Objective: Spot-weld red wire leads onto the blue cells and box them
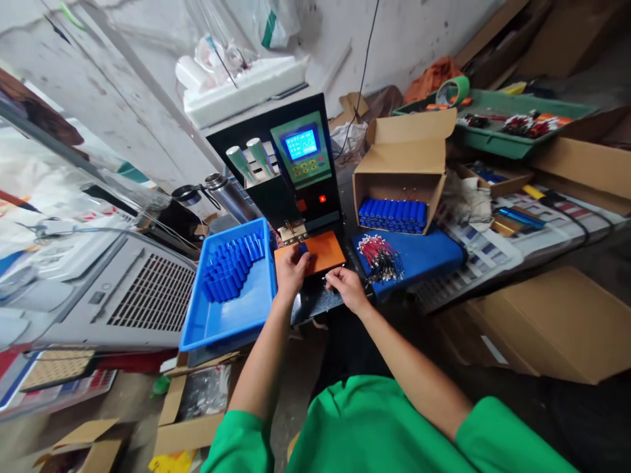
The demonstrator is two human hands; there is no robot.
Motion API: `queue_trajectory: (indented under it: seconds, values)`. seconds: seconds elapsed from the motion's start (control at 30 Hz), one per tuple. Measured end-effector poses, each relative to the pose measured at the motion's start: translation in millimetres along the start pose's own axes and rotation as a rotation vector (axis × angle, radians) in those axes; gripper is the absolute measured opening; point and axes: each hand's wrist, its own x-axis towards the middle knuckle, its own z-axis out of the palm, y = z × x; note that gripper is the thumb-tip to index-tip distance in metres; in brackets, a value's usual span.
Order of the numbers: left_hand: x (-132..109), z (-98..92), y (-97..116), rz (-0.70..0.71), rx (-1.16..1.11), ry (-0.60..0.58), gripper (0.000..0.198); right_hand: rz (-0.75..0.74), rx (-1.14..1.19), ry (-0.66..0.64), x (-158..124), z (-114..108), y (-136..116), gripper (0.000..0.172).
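Observation:
At the front of a spot welder, my left hand has its thumb and fingers closed on a blue battery cell. The cell is at the orange work plate, just under the welder's electrodes; whether it touches them I cannot tell. Right of it, my right hand pinches a thin wire lead, of which only small pale ends show near the fingertips. Closest to that hand is a bunch of red and black wire leads with white connectors, lying on a blue surface.
Blue cells stand in a blue tray on the left. More cells fill an open cardboard box at back right. Behind the tray is a steel flask. A green tray and a large carton are farther right.

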Motion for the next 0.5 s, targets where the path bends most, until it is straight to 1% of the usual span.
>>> queue_trajectory:
  seconds: [0.13,0.3,0.4,0.5]
  values:
    - [1,5.1,-5,-0.001,-0.076,0.025,0.022,-0.07,-0.05,0.026,11,1,-20,0.03]
    - [-3,10.3,-6,-0.008,-0.127,0.025,0.024,-0.172,-0.205,0.061,43,3,-45,0.028]
    - [-5,11.5,-6,0.002,-0.136,0.035,0.026,-0.2,-0.27,0.033,61,11,-51,0.026]
    - [-7,12.6,-7,-0.013,-0.18,0.035,0.03,-0.19,-0.296,0.031,73,21,-51,0.023]
